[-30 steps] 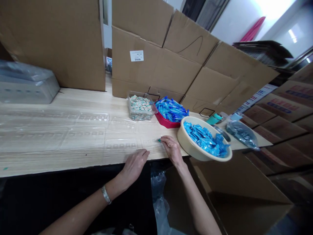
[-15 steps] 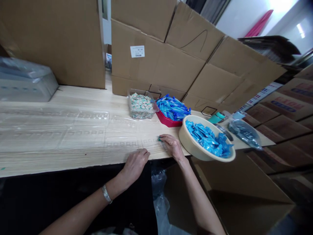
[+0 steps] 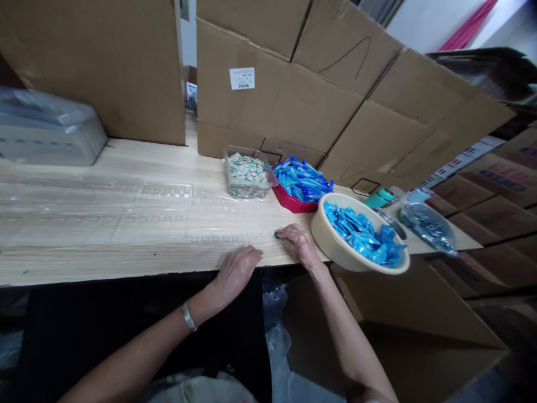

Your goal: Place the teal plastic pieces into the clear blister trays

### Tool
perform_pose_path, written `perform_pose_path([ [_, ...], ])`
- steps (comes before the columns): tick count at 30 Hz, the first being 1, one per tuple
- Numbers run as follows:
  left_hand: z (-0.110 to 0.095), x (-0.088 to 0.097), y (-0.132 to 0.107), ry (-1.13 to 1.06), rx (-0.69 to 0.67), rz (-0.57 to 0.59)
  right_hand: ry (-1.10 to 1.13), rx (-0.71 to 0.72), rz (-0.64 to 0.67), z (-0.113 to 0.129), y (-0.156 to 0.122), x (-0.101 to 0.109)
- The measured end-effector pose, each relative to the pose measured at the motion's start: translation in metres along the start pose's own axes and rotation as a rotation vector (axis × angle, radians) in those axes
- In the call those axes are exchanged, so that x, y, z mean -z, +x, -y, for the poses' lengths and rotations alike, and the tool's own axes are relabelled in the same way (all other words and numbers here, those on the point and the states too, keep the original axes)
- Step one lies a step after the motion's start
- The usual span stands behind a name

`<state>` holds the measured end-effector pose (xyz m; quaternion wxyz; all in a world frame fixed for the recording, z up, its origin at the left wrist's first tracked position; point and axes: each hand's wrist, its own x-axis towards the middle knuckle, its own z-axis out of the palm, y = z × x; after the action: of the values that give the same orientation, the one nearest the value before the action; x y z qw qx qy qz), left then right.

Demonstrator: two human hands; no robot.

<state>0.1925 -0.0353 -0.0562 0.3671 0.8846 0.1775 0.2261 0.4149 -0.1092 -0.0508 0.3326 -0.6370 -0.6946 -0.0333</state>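
My right hand (image 3: pixel 297 243) is closed over the table, pinching a small dark green piece (image 3: pixel 277 235) at the right end of a row of clear plastic trays (image 3: pixel 213 236). The exact kind of piece is too small to make out. My left hand (image 3: pixel 238 268) rests at the table's front edge, fingers curled together; whether anything is inside them is hidden. Just right of my right hand stands a cream basin (image 3: pixel 335 254) full of blue foil packets (image 3: pixel 356 232). Behind it are a red tray (image 3: pixel 291 202) of blue slender plastic pieces (image 3: pixel 304 179) and a clear tub (image 3: pixel 250 190) of small white-and-green pieces (image 3: pixel 247 168).
Tall cardboard boxes (image 3: pixel 268 101) line the table's back. A stack of clear plastic packaging (image 3: pixel 50 131) sits at the left. Right of the basin lie a teal bottle (image 3: pixel 378 198) and a filled plastic bag (image 3: pixel 428 226). Below the front edge is an open carton (image 3: pixel 419 336).
The view has shifted slightly, so the table and its contents appear a little higher and further right. Both hands keep nearly the same places, with the green piece still at my right fingertips.
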Motion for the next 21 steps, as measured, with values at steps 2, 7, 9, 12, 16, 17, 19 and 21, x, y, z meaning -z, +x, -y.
perform_pose_path([
  [2, -0.002, 0.005, 0.004, -0.375, 0.12, -0.087, -0.01, -0.034, 0.004, 0.009, 0.001, 0.003],
  [7, -0.002, 0.022, 0.011, -1.38, 0.422, -0.12, 0.12, -0.18, -0.11, 0.065, 0.005, 0.008],
  [9, -0.003, 0.027, 0.012, -1.561, 0.501, -0.107, 0.189, -0.186, -0.083, 0.092, 0.006, 0.003],
  [12, -0.006, 0.029, 0.013, -1.619, 0.522, -0.126, 0.147, -0.147, -0.038, 0.119, 0.009, -0.009],
  [16, -0.012, 0.029, 0.012, -1.602, 0.523, -0.114, 0.044, -0.119, -0.074, 0.128, 0.01, -0.022],
  [17, -0.013, 0.03, 0.012, -1.607, 0.525, -0.098, 0.041, -0.12, -0.09, 0.128, 0.009, -0.024],
  [19, -0.014, 0.03, 0.012, -1.629, 0.51, -0.069, 0.07, -0.133, -0.118, 0.129, 0.009, -0.024],
  [21, -0.016, 0.03, 0.013, -1.653, 0.473, -0.055, 0.13, -0.171, -0.134, 0.13, 0.009, -0.024],
])
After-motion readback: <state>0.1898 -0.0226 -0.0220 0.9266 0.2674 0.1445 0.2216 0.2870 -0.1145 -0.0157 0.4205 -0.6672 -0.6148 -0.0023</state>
